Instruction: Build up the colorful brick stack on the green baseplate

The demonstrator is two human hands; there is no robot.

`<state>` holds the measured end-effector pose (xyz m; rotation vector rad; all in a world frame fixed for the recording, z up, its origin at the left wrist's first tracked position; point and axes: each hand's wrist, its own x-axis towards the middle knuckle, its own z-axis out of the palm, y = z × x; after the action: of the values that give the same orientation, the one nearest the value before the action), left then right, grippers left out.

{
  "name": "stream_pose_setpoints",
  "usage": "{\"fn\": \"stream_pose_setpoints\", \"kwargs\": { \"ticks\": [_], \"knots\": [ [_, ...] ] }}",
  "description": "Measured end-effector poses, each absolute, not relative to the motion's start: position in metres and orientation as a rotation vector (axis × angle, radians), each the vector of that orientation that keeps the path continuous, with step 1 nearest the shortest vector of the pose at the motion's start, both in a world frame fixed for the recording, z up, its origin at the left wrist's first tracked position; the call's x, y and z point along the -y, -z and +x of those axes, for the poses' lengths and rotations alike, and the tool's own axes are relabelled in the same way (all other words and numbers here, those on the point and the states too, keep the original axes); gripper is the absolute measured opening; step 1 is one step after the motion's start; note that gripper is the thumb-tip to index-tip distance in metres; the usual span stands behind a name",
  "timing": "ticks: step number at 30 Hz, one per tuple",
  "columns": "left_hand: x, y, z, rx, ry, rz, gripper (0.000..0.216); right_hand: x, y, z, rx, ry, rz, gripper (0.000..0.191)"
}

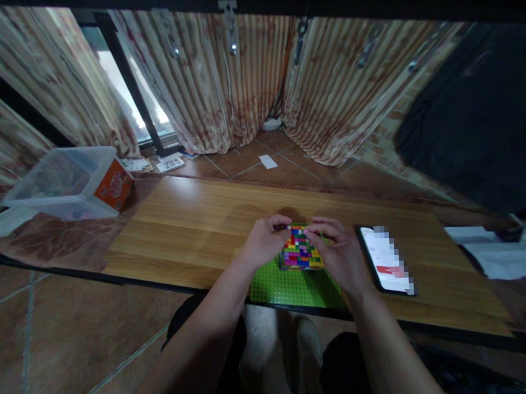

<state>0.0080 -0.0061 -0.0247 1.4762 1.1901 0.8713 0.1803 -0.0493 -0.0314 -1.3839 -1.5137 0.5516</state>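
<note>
A block of many-coloured toy bricks (300, 252) stands on a green studded baseplate (292, 288) at the near edge of a low wooden table (182, 228). My left hand (262, 243) curls against the block's left top corner, fingers bent round it. From the other side my right hand (340, 252) grips the block's right edge, fingertips pinched at the top. Both hands hide the block's flanks.
A phone (386, 260) with a lit screen lies on the table just right of my right hand. A clear plastic tub (59, 181) and an orange box (113, 188) sit at far left. Curtains (224, 77) hang behind; papers (493, 252) lie at right.
</note>
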Motion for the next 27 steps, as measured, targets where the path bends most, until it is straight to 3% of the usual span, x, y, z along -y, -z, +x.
{"fn": "stream_pose_setpoints", "kwargs": {
  "ticks": [27],
  "knots": [
    [0.013,0.022,0.027,-1.339,-0.767,1.773,0.018,0.049,0.028,0.177,1.588,-0.501,-1.463,0.013]
  ]
}}
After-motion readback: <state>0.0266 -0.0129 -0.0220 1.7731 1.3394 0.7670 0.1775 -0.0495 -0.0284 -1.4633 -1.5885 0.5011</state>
